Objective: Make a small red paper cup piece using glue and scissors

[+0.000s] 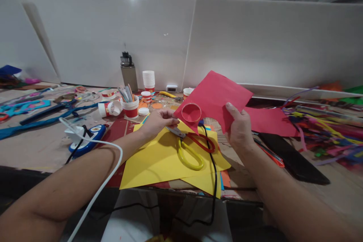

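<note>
My right hand (240, 126) is closed on a sheet of red paper (219, 92), thumb on its face, holding it tilted above the table. A curved piece is cut out of its lower edge. My left hand (161, 121) pinches the sheet's left corner. Close to that corner is a pale round outline (191, 112); whether it is drawn or a thin ring I cannot tell. Below the sheet, scissors (190, 155) with one yellow and one red handle lie on yellow paper (153, 170), their blades pointing toward my left hand.
A black cable (214, 170) crosses the yellow paper. At left are a blue-and-white power strip (96, 134) and a white cable (120, 151). A cup of pens (130, 109) stands behind. On the right lie more red paper (269, 121), a cutter (273, 155) and a dark flat object (295, 160).
</note>
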Demonstrator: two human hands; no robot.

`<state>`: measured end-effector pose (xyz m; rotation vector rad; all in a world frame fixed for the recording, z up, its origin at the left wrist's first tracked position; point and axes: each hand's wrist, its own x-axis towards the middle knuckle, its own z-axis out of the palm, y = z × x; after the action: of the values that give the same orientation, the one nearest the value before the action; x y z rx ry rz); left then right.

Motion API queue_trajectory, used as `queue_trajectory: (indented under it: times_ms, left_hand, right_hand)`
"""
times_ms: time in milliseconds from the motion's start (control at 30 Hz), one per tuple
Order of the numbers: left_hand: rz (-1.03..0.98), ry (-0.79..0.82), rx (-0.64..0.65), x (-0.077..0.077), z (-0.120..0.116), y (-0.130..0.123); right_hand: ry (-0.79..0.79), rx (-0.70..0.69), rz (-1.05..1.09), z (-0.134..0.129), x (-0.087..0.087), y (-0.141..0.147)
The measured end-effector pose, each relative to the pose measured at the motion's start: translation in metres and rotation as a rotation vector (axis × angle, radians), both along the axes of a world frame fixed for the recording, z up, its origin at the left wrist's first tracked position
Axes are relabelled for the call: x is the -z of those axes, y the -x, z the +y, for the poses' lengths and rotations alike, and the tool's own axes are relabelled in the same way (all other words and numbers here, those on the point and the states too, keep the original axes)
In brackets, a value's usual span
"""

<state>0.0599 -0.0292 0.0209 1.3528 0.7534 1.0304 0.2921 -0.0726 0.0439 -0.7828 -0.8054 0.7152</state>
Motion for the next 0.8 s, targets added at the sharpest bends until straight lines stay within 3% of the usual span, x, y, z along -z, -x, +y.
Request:
queue_trajectory:
  times_ms: [133, 300, 500, 700, 800]
  left_hand:
    - [0.045, 0.011, -0.027, -0.002, -0.004, -0.001]
    - [0.1, -0.09, -0.011, -0.001, -0.004, 0.001]
    - [0.156, -0.109, 0.086, 0.002, -0.002, 0.003]
    - [-0.039, -0.015, -0.001, 0.005, 0.008, 0.006]
    - [-0.156, 0.071, 0.044, 0.008, 0.014, 0.008]
  right_hand:
    - [0.004, 0.006, -0.014, 0.0, -0.001, -0.001]
    - [0.025, 0.01, 0.01, 0.001, -0.002, -0.001]
    - [0.068, -0.043, 0.059, -0.003, -0.008, -0.001]
    - [0.125, -0.098, 0.043, -0.006, -0.008, 0.0]
    - [0.11, -0.128, -0.005, -0.003, -0.002, -0.002]
